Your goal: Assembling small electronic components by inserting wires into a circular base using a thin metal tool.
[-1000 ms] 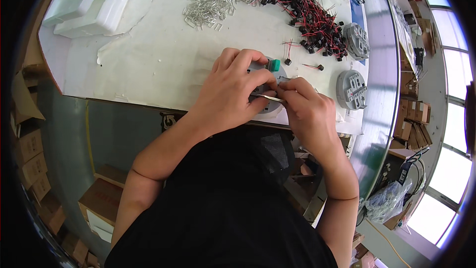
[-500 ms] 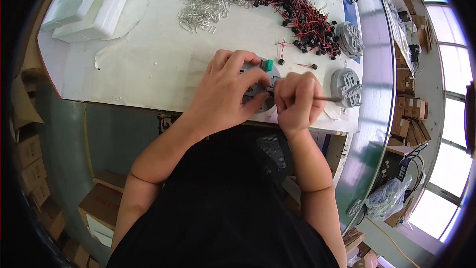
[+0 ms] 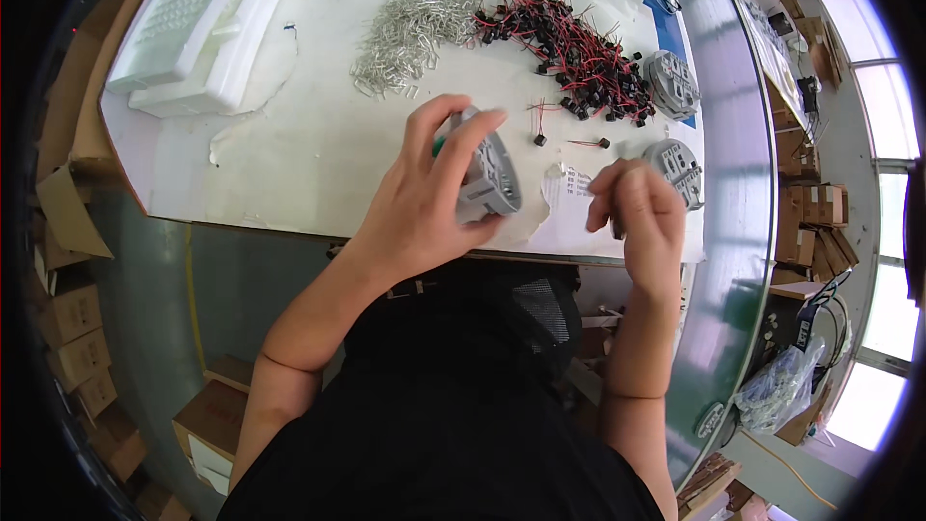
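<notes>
My left hand (image 3: 424, 183) is closed around a round grey plastic housing (image 3: 497, 178), lifted and tilted on edge above the near side of the table. Slots and small fittings show on the housing's face. A bit of a green part (image 3: 438, 147) peeks out between my left fingers. My right hand (image 3: 641, 207) is off to the right, apart from the housing, its fingers curled together. A small dark end shows below those fingers; the rest of what they hold is hidden. Just beyond my right hand lies another grey round housing (image 3: 678, 172).
Farther back are a heap of bent metal pins (image 3: 410, 39) and a pile of black parts with red wires (image 3: 579, 58). Two such wired parts lie nearer. A third grey housing (image 3: 672, 84) stands at the right edge, white foam trays (image 3: 207, 29) at the left.
My right hand has drawn away from the housing to the right; the thin rod that stuck out of it no longer shows. My left hand has tipped the housing up on edge.
</notes>
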Available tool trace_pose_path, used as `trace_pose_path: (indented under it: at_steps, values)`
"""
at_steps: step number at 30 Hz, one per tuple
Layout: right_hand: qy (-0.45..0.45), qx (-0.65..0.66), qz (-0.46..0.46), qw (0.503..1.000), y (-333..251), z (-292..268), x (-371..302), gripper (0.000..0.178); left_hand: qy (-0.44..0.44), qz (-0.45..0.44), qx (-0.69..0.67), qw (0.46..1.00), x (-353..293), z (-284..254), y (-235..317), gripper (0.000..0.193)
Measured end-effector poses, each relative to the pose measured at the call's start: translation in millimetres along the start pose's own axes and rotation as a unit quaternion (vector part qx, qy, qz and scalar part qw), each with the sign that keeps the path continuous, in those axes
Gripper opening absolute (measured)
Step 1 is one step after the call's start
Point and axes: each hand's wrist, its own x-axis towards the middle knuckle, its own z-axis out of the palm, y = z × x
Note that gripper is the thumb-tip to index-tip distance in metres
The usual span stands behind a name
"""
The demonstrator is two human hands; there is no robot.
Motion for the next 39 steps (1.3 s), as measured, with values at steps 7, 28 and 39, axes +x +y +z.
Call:
trace_pose_path:
  at_steps: [7,28,39]
  values:
    - [-0.099,-0.348,-0.104,0.926,10,14,3,0.03,-0.049,-0.043,0.023,0.998,-14,-25,-5,0.11]
    - [-0.227,-0.437,-0.042,0.87,-4,39,34,0.027,-0.055,-0.067,0.065,0.994,0,0,-14,0.115]
    - [-0.213,-0.446,-0.052,0.868,-3,42,35,0.025,-0.054,-0.052,0.066,0.995,-1,2,-19,0.116]
